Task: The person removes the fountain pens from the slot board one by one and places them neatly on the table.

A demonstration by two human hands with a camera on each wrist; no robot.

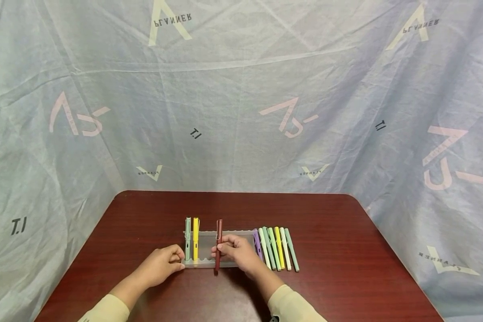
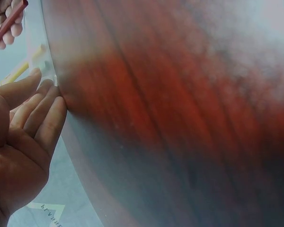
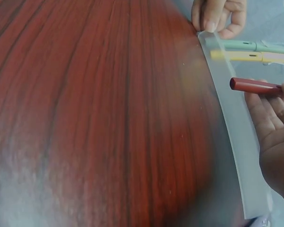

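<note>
A translucent tray [image 1: 203, 264] with scalloped edges lies on the table. My left hand [image 1: 163, 266] holds its front left corner, the thumb on the front wall [image 3: 209, 38]. Inside, at the left end, a grey-green pen [image 1: 188, 239] and a yellow pen [image 1: 196, 241] lie side by side across the notches. My right hand [image 1: 241, 256] pinches a dark red pen [image 1: 219, 229] between thumb and fingers over the middle of the tray. In the right wrist view the red pen [image 3: 253, 86] points its blunt end past the tray's front wall.
To the right of the tray several pens lie in a row: a purple pen [image 1: 257, 243] at the tray's right end, then pale green, green, yellow and white ones, with a grey-green pen [image 1: 292, 250] outermost. The dark red wooden table [image 1: 338, 232] is bordered by hanging printed cloth [image 1: 233, 161].
</note>
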